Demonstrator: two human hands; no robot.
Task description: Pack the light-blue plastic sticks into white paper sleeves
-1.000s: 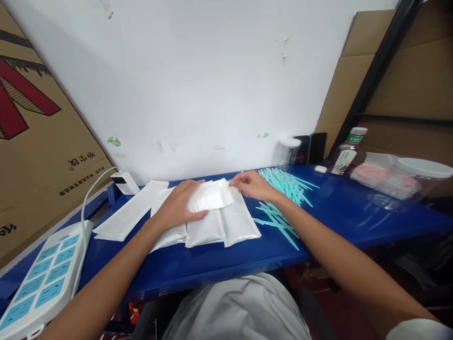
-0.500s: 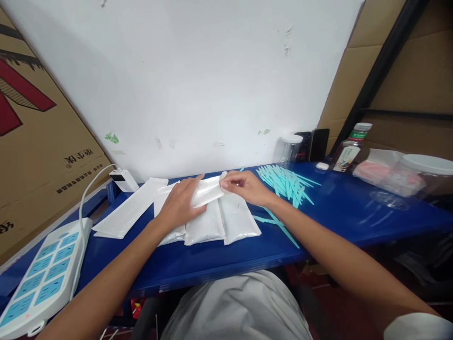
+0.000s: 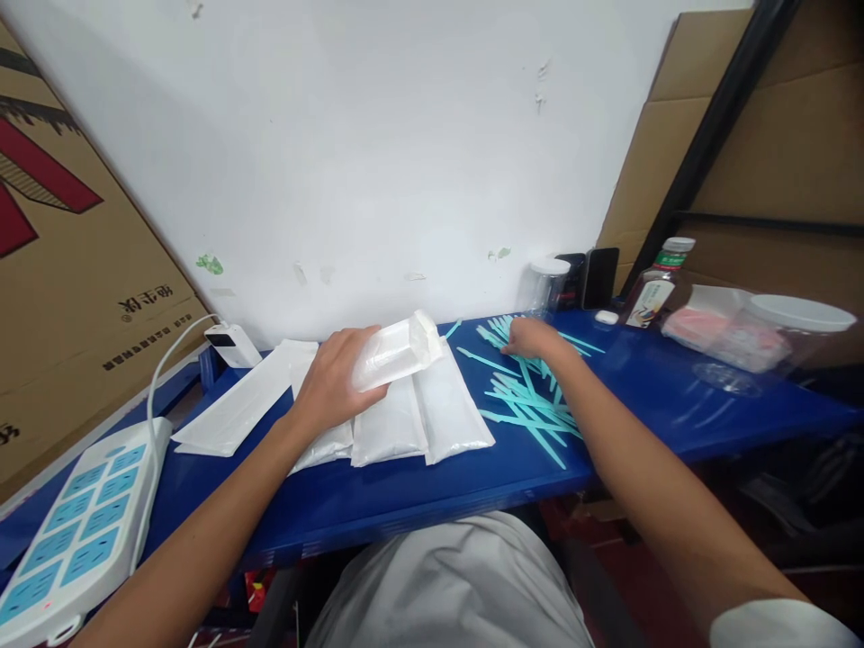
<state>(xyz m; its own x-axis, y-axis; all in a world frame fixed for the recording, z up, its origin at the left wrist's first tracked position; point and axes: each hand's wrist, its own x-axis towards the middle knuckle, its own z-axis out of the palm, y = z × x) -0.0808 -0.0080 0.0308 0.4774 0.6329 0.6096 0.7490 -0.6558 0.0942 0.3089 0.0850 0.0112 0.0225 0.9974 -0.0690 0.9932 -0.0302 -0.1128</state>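
Note:
My left hand (image 3: pixel 337 376) is closed round a white padded pouch (image 3: pixel 398 349), lifted above the other pouches with its mouth toward the right. Beneath it, several filled white pouches (image 3: pixel 454 405) lie side by side and overlap on the blue table. My right hand (image 3: pixel 536 340) reaches into a heap of thin teal plastic sticks (image 3: pixel 530 400), fingers curled down and pinched on some of them. Its fingertips are partly hidden, so how many sticks they grip is unclear. Flat white pouches (image 3: pixel 243 400) rest left of my left hand.
A white power strip (image 3: pixel 87 531) and a small white cabled device (image 3: pixel 233 346) are at the left. Along the back right stand a clear jar (image 3: pixel 545 286), a phone (image 3: pixel 599 279) and a bottle (image 3: pixel 658 283). A larger jar (image 3: pixel 789 337) and a pink packet (image 3: pixel 722 337) sit further right.
My right hand has left the pouch's mouth and moved right to the teal sticks. Some sticks now lie spread nearer the front. My left hand still holds the pouch, its end now uncovered.

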